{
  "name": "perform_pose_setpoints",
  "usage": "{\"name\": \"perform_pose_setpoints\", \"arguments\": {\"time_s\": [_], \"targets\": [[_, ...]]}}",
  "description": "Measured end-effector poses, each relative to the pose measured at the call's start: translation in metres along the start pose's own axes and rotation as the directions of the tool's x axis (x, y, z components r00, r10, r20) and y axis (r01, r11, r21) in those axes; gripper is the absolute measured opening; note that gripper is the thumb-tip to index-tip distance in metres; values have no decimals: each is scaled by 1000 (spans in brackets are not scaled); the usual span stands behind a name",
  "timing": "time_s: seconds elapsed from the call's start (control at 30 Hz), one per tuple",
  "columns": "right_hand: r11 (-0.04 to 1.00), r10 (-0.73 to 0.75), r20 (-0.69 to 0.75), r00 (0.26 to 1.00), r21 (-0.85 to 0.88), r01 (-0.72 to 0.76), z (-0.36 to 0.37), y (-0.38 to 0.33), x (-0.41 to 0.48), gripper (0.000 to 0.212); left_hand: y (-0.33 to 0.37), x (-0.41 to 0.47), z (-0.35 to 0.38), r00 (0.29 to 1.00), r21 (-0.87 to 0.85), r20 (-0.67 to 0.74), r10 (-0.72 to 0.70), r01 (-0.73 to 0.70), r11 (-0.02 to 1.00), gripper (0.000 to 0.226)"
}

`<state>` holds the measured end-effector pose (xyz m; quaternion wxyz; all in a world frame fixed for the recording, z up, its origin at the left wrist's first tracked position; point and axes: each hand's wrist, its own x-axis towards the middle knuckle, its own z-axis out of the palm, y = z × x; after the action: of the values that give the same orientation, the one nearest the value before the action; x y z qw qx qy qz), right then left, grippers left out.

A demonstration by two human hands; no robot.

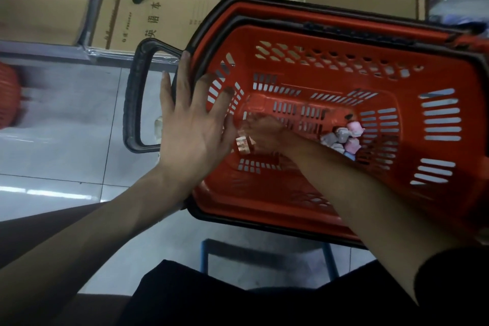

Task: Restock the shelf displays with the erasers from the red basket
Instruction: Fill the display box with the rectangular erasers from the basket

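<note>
A red basket [436,82] with a black rim fills the right half of the head view. Several small pink and grey erasers [344,137] lie in a heap at its bottom right. My left hand [193,124] lies flat with spread fingers against the basket's left rim and wall. Deep inside the basket, my right hand [264,132] is curled round a small pale packet [243,144] near the bottom's left end; the packet is blurred.
The basket's black pull handle [135,98] sticks out to the left over the pale tiled floor [58,151]. Cardboard boxes [148,16] are stacked behind the basket. A blue stool frame [267,251] stands under it. Another red object [8,95] sits at the far left.
</note>
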<state>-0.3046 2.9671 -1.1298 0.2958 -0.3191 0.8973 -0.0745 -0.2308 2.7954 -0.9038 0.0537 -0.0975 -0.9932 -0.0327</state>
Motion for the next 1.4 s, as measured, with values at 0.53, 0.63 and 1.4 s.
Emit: {"name": "perform_pose_setpoints", "arguments": {"time_s": [0.53, 0.63, 1.4], "targets": [[451, 353, 108, 929, 850, -271, 11, -43, -12, 28, 1, -2, -3, 999, 6, 40, -10, 9, 1000, 46], [280, 336, 113, 935, 936, -214, 7, -48, -19, 34, 1, 0, -3, 999, -14, 39, -13, 14, 1000, 45], [-140, 253, 281, 926, 957, -252, -79, -55, -36, 10, 4, 20, 0, 1000, -49, 23, 8, -7, 999, 43]]}}
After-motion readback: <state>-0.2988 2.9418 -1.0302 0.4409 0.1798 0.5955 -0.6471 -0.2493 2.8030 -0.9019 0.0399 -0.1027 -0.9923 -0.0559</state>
